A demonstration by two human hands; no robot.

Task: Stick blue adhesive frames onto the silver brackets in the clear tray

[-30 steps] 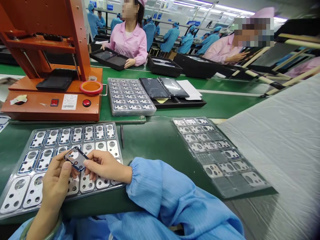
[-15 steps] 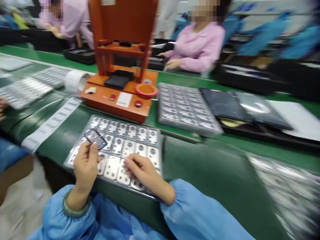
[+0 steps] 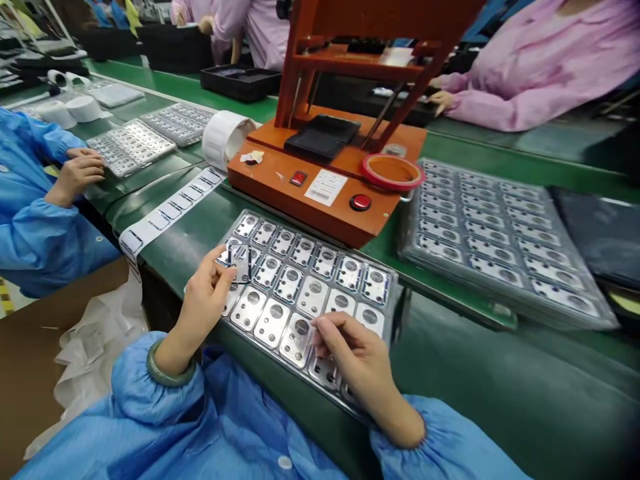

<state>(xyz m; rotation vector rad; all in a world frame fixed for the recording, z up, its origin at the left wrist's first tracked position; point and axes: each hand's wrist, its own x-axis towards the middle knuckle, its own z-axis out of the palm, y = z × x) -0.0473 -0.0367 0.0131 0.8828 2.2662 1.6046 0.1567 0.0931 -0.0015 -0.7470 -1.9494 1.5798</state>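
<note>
Black-framed cover plate (image 3: 240,263) is gripped upright between my left hand's (image 3: 203,310) thumb and fingers, above the upper left of the plastic tray (image 3: 395,313). Since the earlier view, my right hand (image 3: 363,373) has shifted toward the tray's lower right, its fingers now closed on a metal bracket (image 3: 296,340).

Small-parts assembly workshop, factory production line. Contents: long green-topped counter (image 3: 505,380); orange bench press (image 3: 320,187) with red push button (image 3: 360,203); formed plastic trays of metal plates (image 3: 305,300); roll of white labels (image 3: 225,139); co-workers in a pink smock (image 3: 540,73) and a blue smock (image 3: 35,230), seated along the line.
</note>
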